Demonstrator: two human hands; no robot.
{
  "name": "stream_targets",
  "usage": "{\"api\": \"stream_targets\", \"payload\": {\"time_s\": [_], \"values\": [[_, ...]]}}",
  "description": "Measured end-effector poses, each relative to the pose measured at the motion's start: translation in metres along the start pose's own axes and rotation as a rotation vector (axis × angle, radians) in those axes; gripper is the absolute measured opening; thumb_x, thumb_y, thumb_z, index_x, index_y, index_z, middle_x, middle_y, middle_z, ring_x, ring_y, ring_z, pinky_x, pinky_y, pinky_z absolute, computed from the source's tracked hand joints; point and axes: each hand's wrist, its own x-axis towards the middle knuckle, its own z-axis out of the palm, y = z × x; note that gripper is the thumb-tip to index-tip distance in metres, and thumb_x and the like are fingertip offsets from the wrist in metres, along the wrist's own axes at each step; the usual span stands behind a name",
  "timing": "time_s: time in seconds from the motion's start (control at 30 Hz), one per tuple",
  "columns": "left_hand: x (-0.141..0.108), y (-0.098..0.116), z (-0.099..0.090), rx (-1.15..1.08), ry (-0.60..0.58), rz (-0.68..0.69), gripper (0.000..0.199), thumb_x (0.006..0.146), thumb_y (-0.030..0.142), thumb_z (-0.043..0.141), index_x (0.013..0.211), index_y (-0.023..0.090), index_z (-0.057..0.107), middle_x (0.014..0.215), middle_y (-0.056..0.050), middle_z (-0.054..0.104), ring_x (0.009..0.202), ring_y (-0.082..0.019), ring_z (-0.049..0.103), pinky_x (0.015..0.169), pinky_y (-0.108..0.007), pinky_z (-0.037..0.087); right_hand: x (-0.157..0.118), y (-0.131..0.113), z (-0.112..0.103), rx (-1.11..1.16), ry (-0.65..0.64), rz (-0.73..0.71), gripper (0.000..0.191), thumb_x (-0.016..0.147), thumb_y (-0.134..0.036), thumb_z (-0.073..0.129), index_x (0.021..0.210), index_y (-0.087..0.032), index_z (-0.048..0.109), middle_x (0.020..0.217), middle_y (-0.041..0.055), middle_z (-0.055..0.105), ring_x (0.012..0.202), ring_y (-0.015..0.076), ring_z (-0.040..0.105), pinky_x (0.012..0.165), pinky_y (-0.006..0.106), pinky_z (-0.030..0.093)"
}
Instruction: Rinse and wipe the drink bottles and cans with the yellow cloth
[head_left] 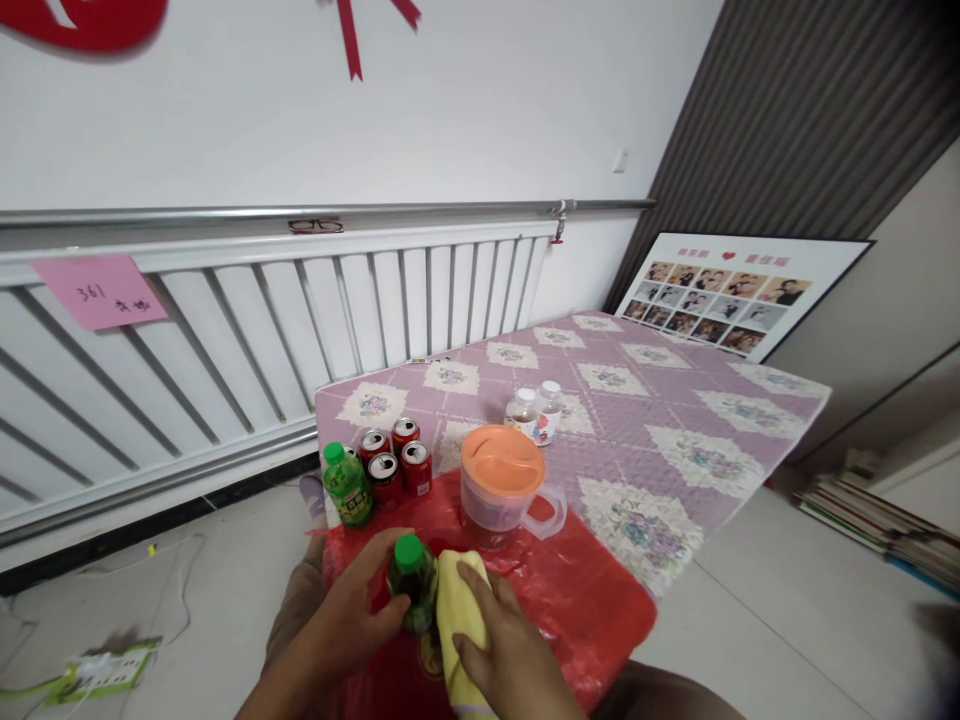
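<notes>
My left hand [360, 615] is closed around a green-capped plastic bottle [415, 590] with dark contents, which stands close to me on a red plastic sheet [581, 590]. In my right hand [514, 645] is a folded yellow cloth [457, 595], pressed up against the bottle's right side. Just beyond the hands sits a clear plastic jug [491, 510] with an orange lid [504, 462], its handle turned to the right. Another green bottle [348, 487] is upright at the left edge, beside several opened red drink cans [416, 470].
Two clear bottles with white caps [550, 410] stand behind the jug on a purple flowered tablecloth [622, 400]. A white radiator [420, 300] runs along the wall. A photo board [720, 290] leans at the back right. A power strip [105, 672] lies on the floor at left.
</notes>
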Motion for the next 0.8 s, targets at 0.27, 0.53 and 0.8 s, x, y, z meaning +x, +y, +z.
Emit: {"api": "stream_targets", "payload": {"time_s": [0.27, 0.53, 0.8], "values": [[-0.009, 0.015, 0.013, 0.018, 0.241, -0.105, 0.047, 0.062, 0.019, 0.066, 0.109, 0.023, 0.058, 0.108, -0.005, 0.066, 0.100, -0.027, 0.064, 0.089, -0.042, 0.052, -0.002, -0.029, -0.034, 0.070, 0.144, -0.105, 0.067, 0.081, -0.025, 0.051, 0.146, -0.026, 0.032, 0.149, 0.0083, 0.035, 0.137, 0.0221, 0.036, 0.110, 0.037, 0.034], [-0.006, 0.007, 0.007, -0.032, 0.124, -0.009, 0.046, 0.064, 0.013, 0.060, 0.109, 0.021, 0.057, 0.108, -0.005, 0.067, 0.096, -0.023, 0.065, 0.088, -0.039, 0.053, 0.002, -0.026, -0.018, 0.067, 0.043, -0.087, 0.069, 0.079, -0.020, 0.053, 0.145, -0.022, 0.034, 0.147, 0.0106, 0.039, 0.132, 0.0225, 0.043, 0.106, 0.033, 0.037], [0.001, -0.017, 0.000, -0.073, -0.052, 0.043, 0.063, 0.065, 0.011, 0.057, 0.127, 0.021, 0.053, 0.130, -0.009, 0.060, 0.114, -0.027, 0.060, 0.102, -0.042, 0.045, -0.002, -0.002, 0.003, -0.002, -0.023, -0.022, 0.072, 0.073, -0.013, 0.055, 0.143, -0.020, 0.040, 0.146, 0.0132, 0.043, 0.128, 0.0242, 0.050, 0.103, 0.033, 0.041]]}}
